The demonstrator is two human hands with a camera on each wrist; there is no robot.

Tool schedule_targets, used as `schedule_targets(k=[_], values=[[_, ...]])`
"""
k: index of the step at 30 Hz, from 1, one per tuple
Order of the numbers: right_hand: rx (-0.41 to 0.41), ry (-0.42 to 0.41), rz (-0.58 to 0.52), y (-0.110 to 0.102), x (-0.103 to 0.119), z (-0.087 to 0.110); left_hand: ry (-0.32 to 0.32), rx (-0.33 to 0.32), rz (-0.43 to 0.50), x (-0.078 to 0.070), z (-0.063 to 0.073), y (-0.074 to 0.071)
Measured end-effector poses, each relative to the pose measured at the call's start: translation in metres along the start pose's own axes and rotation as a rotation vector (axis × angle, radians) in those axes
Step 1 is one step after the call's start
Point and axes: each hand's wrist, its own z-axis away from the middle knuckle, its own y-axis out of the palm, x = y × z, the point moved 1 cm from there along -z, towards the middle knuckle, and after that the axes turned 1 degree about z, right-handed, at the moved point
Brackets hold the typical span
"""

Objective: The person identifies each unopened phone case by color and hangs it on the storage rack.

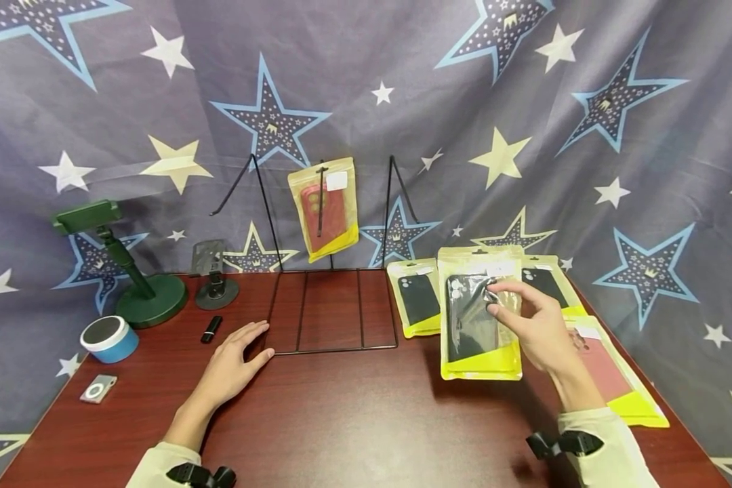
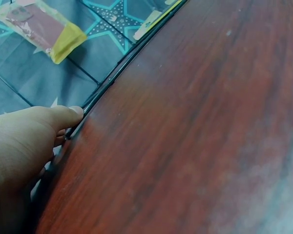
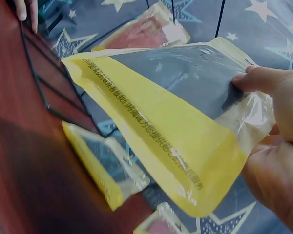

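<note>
My right hand (image 1: 539,329) pinches the right side of a bagged black phone case (image 1: 472,318) and holds it above the table, front facing me. In the right wrist view the thumb presses on the clear front of the bagged black phone case (image 3: 180,87), above its yellow printed band. My left hand (image 1: 228,362) lies at the left front corner of a black wire rack (image 1: 335,351), thumb and fingertips by the wire. In the left wrist view the thumb (image 2: 68,117) touches that wire. On the rack's middle hook hangs a bagged red phone case (image 1: 323,210).
Behind and right of the held bag lie more bags: two black cases (image 1: 417,298) (image 1: 543,285) and a pink case (image 1: 604,366). At left are a green stand (image 1: 149,298), a small dark stand (image 1: 216,291), a USB stick (image 1: 211,329), a blue speaker (image 1: 111,342) and a music player (image 1: 99,389).
</note>
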Motion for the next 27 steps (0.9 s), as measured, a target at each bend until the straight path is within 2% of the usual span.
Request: schedule_targets(k=[14, 21, 27], values=[[0.047, -0.104, -0.194, 0.034, 0.03, -0.017, -0.001, -0.008, 0.0, 0.0, 0.0, 0.001], [0.024, -0.14, -0.173, 0.051, 0.044, -0.022, 0.007, -0.012, -0.003, 0.001, -0.001, 0.002], [0.046, -0.177, -0.135, 0.062, 0.05, -0.029, 0.003, -0.011, -0.002, -0.001, 0.0, 0.001]])
